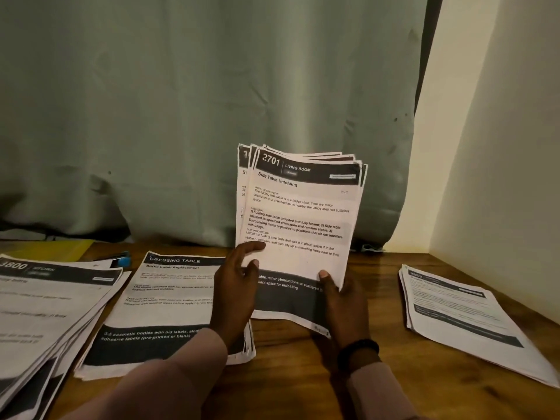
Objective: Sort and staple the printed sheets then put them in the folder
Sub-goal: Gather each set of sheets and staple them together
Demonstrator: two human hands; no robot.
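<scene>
Still sorting: both hands, left hand (pixel 235 286) and right hand (pixel 342 301), pinching unsorted stack (pixel 300 219); sorted piles (pixel 157 301) at 9 and 3 o'clock; stapling, folder pending

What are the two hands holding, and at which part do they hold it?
Both hands hold an upright bundle of white printed paper sheets by its lower part: the left hand grips the lower left edge, the right hand the lower right corner.

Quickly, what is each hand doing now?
Left hand: holds the sheet stack by its left edge.
Right hand: grips the same stack's lower right corner.
</scene>
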